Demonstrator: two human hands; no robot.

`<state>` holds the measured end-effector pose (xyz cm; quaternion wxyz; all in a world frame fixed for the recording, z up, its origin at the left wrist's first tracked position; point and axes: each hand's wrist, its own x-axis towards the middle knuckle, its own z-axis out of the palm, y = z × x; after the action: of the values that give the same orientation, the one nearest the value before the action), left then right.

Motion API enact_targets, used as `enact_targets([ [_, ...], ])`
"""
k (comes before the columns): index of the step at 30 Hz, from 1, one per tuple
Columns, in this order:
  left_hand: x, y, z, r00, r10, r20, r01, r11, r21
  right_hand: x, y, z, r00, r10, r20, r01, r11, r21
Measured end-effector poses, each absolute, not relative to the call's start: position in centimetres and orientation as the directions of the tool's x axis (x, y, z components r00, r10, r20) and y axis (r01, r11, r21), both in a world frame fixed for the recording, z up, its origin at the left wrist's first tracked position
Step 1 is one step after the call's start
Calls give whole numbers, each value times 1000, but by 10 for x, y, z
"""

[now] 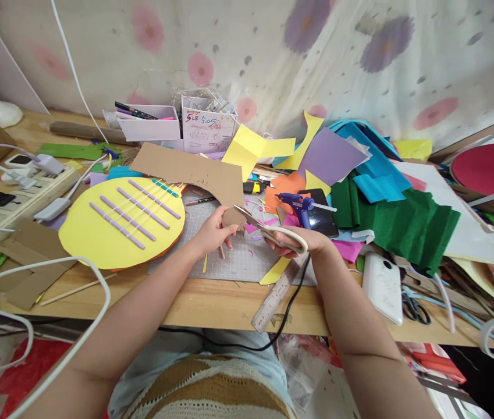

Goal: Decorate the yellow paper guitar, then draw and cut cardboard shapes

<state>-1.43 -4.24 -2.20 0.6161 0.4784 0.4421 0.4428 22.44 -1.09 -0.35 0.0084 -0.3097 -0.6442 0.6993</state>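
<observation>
My left hand [217, 233] pinches the lower end of a brown cardboard piece [203, 170], which has a curved cut-out along its lower edge. In my right hand [294, 240] is a pair of scissors [264, 228] with pale handles, fingers through the loops. The blades point up and left and meet the cardboard's lower right part, close to my left fingertips. Left of my hands lies a yellow oval piece [83, 224] with purple strips and white strings across it. Under my hands is a grey cutting mat [194, 256] with paper scraps.
Right of the scissors, a blue glue gun [297, 203] rests by a dark tablet-like device [323, 218]. A ruler [273, 299] overhangs the front edge. Green crepe paper [408, 224] and a white power bank [381, 288] lie right. A white cable [102, 279] loops at left.
</observation>
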Motion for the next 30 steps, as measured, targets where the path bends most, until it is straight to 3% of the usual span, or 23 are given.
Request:
enact_targets([
  [7,-12,-39,-21,90,984,-156,-238,173,956,215,-14,-3,-840,414,-350,328,-126,-936],
  [17,-10,-44,-18,201,958,-205,-114,231,966,206,-17,-2,-853,404,-329,378,46,-925],
  [30,-14,-45,-12,246,945,-215,-96,244,965,214,-16,-5,-842,432,-322,349,-18,-937],
])
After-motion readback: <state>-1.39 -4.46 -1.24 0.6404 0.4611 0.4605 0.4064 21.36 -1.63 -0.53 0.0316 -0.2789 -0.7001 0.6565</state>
